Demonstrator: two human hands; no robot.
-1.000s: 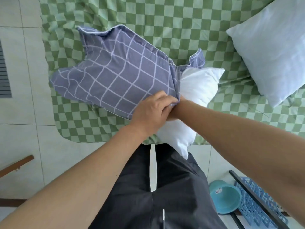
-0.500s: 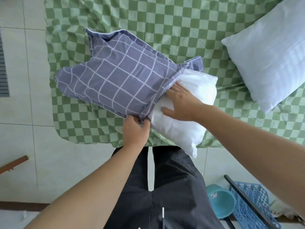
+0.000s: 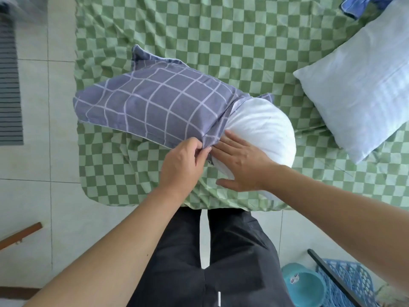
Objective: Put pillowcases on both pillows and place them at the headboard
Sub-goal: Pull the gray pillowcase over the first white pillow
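Note:
A white pillow (image 3: 263,127) lies on the green checked bed, its left part inside a purple-grey pillowcase (image 3: 155,107) with a white grid. The pillow's right end bulges out of the case's mouth. My left hand (image 3: 183,162) pinches the near edge of the pillowcase opening. My right hand (image 3: 241,162) lies flat with fingers spread on the bare pillow, right beside that edge. A second pillow (image 3: 365,85), pale blue-white, lies at the right of the bed. A crumpled blue cloth (image 3: 354,5) shows at the top right edge.
The green checked bedsheet (image 3: 221,41) covers the bed, whose near edge is against my legs. Tiled floor (image 3: 44,207) lies to the left. A teal basin (image 3: 305,286) and a blue plastic basket (image 3: 349,282) stand on the floor at bottom right.
The pillow has gone further into the pillowcase and both have turned to lie more level. My left hand slid up along the opening's edge; my right hand still presses on the pillow.

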